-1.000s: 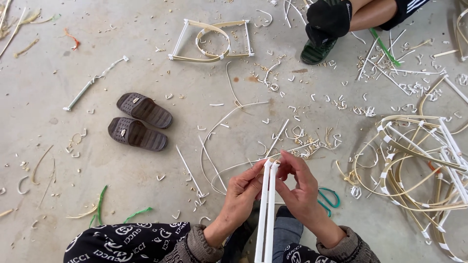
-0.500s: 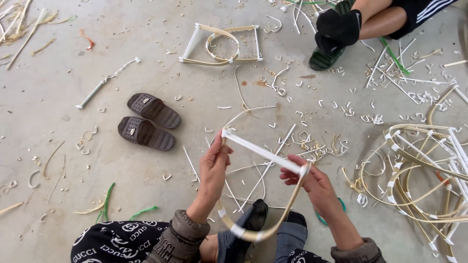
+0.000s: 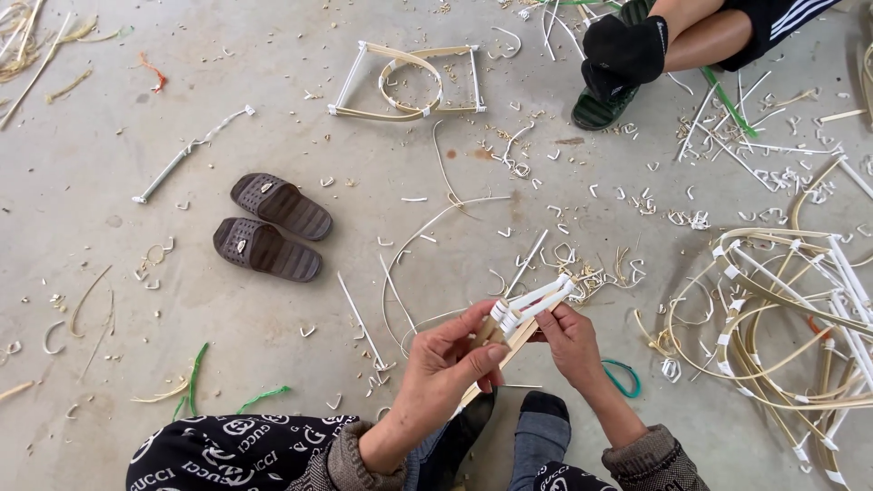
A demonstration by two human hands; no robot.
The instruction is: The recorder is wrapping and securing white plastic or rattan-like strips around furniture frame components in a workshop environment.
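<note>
We note both hands working on one bundle of white-wrapped sticks (image 3: 530, 305), held above the concrete floor (image 3: 164, 273) just in front of our knees; we take this bundle as our landmark. The left hand (image 3: 450, 364) sits at the bundle's lower left, its grip clamped on the bundle with thumb and fingertips pinching the tan strip ends. The right hand (image 3: 571, 341) sits at the bundle's lower right, its grip likewise clamped on the bundle from the other side. The bundle tilts up and to the right, white ends pointing away from us. To the far left of the bundle lies a pair of dark slippers (image 3: 271, 225), side by side on the floor. Beyond the bundle, farther from us, rests a finished square frame with a ring inside (image 3: 409, 82). To the right of the bundle spreads a heap of curved cane frames (image 3: 791, 309) with white bindings. Just right of the right hand, a teal loop (image 3: 623, 377) lies on the floor. Well beyond the bundle and to its right, another person's foot in a black sock (image 3: 627, 50) rests on a green sandal. White trimmings and shavings (image 3: 600, 268) lie scattered all around the bundle.
</note>
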